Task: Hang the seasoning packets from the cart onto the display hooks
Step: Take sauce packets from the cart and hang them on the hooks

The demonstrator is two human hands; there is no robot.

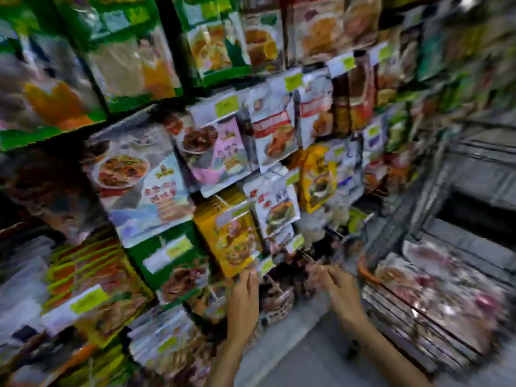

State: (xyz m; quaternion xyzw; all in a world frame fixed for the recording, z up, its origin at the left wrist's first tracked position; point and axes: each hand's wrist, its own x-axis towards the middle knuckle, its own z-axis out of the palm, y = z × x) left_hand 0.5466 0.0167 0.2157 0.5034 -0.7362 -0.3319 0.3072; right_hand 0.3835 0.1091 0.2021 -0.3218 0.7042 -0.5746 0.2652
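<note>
left of the cart [396,317], my left hand [245,291] reaches up just under a yellow seasoning packet [231,241], and my right hand [336,289] sits at the dark packets [282,277] hanging on the low display hooks [308,255]. blur hides whether either hand's fingers grip anything, so i cannot tell. more seasoning packets [446,297] lie piled in the cart.

A shop is indicated by rows of colourful hung food packets [145,188], yellow-green price tags [226,106] and a metal wire cart [396,311].

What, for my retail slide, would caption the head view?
Left hand and right hand reach toward low display hooks, cart alongside.
</note>
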